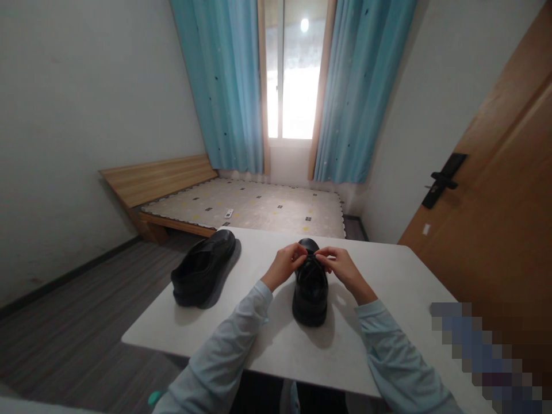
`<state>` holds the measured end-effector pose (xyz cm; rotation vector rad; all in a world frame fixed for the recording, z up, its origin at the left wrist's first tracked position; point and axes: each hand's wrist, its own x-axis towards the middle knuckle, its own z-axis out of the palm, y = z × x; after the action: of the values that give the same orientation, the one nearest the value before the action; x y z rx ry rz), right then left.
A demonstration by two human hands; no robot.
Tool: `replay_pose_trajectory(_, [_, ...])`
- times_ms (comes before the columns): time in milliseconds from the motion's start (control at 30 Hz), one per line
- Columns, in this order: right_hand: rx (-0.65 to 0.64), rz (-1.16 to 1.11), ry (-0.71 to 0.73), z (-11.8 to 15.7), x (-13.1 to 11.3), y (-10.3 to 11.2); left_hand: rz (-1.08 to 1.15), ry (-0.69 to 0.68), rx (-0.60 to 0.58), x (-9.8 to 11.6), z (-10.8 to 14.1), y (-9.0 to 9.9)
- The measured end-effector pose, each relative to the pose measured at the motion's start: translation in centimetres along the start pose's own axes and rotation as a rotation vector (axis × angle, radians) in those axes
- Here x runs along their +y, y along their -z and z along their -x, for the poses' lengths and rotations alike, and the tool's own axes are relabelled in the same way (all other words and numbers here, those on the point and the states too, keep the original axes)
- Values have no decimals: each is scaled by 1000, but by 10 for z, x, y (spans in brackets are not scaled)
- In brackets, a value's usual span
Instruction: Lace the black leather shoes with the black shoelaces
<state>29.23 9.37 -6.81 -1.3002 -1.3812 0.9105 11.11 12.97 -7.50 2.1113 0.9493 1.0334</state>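
Note:
A black shoe [310, 299] stands on the white table in front of me, its toe pointing away and its heel nearest me. My left hand [285, 263] is at the left of its lacing, fingertips pinched together. From the right, my right hand [342, 267] meets the same spot, thumb and finger closed on something small and dark, perhaps the lace; the fingertips nearly touch each other. A second black shoe [200, 270] rests at the table's left side, apart from both hands.
The white table [284, 359] has its far edge near a bed [259, 201] with a small white object [229, 213] on it. A wooden door [487, 167] stands at the right. A blurred-out patch covers the table's right corner.

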Motion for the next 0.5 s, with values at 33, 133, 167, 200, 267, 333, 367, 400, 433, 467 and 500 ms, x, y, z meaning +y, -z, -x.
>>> replay_pose_trajectory(33, [1,-8,-11,0,0,0,-19,-12,1,0,0,-1])
replay_pose_trajectory(133, [16,-12,-24,0,1,2,-81,-55,19,-2,-1,-2])
replay_pose_trajectory(167, [20,-2,-14,-1,1,2,-109,-72,31,-2,-1,-3])
replay_pose_trajectory(200, [23,11,-1,-1,1,2,-141,-89,43,-2,-1,-4])
replay_pose_trajectory(267, [27,40,22,-1,1,3,-216,-113,65,-1,-1,-6])
replay_pose_trajectory(333, [34,70,38,-2,2,3,-288,-115,81,0,-1,-9])
replay_pose_trajectory(367, [36,85,46,-3,3,2,-314,-107,87,0,-1,-10])
replay_pose_trajectory(400, [35,100,55,-3,4,2,-328,-96,93,1,-1,-12])
replay_pose_trajectory(433, [33,113,66,-4,5,2,-327,-86,99,1,-1,-14])
replay_pose_trajectory(467, [35,124,75,-4,6,1,-313,-79,105,1,-1,-15])
replay_pose_trajectory(500, [41,133,80,-5,7,1,-287,-72,112,0,-2,-17])
